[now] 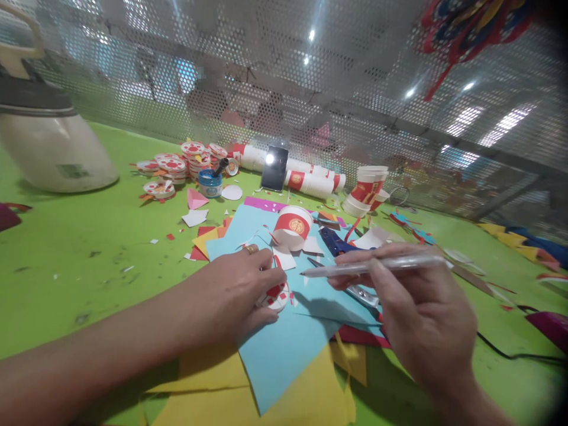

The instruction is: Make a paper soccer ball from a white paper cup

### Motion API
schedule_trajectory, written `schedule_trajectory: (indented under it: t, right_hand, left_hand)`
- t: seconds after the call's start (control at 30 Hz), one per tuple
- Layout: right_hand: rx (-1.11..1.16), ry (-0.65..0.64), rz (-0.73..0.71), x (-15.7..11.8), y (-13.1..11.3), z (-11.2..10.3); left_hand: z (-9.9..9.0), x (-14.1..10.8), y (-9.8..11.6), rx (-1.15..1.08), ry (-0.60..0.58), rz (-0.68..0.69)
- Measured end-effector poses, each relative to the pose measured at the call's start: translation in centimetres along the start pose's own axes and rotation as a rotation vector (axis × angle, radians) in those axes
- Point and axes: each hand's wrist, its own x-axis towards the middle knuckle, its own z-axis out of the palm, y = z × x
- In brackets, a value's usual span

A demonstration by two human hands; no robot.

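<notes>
Pinching paper disc [279, 297] over blue paper [284, 367] between thumb and fingers of left hand [239, 284]; gripping pen [394, 264] in right hand [426, 313], holding tip near disc; apparently preparing to mark, likely needing disc steadied, tip lowered.

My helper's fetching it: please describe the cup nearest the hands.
On the green table, find the light-blue sheet. Toward its far end, beyond the left hand, is a red-banded white cup. Unlike the stacked cups farther back, it's on that sheet.

Pen [402, 263] — glossy plastic, blue sheet [284, 355] — matt paper
</notes>
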Motion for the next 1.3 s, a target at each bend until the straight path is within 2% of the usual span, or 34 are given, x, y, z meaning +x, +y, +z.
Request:
schedule_trajectory:
  t: [0.1, 1.3]
  right_hand:
    - [0.039, 0.032, -0.006, 0.32, 0.27, -0.42]
    - [0.019, -0.009, -0.033, -0.01, 0.66, -0.67]
  left_hand:
    - [0.07, -0.03, 0.01, 0.015, 0.009, 0.001]
    - [0.47, -0.09, -0.19, 0.016, 0.021, 0.009]
